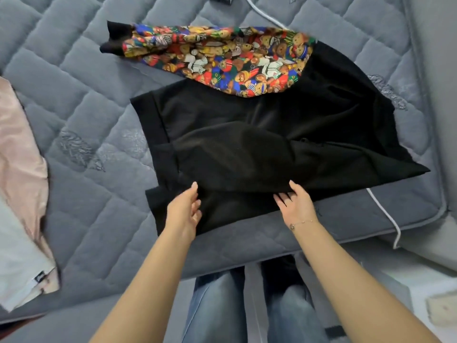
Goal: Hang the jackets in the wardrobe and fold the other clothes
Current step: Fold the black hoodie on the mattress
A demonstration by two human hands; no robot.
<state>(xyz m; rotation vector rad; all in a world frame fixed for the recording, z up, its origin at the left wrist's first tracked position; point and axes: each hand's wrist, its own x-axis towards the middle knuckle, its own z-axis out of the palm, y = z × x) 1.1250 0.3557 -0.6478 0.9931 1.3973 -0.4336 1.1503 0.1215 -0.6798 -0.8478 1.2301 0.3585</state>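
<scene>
Black fabric top (259,134) with teddy-print sleeve lies spread on the grey quilted bed (81,125), long axis running leftward; your left grip (184,214) and right grip (295,206), both released, rest on its near edge

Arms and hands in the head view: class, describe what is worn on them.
Both forearms are bare, with no sleeves in view. The right hand has a thin gold chain bracelet with a small charm at the wrist. The left hand wears nothing visible: no ring, watch or glove.
</scene>
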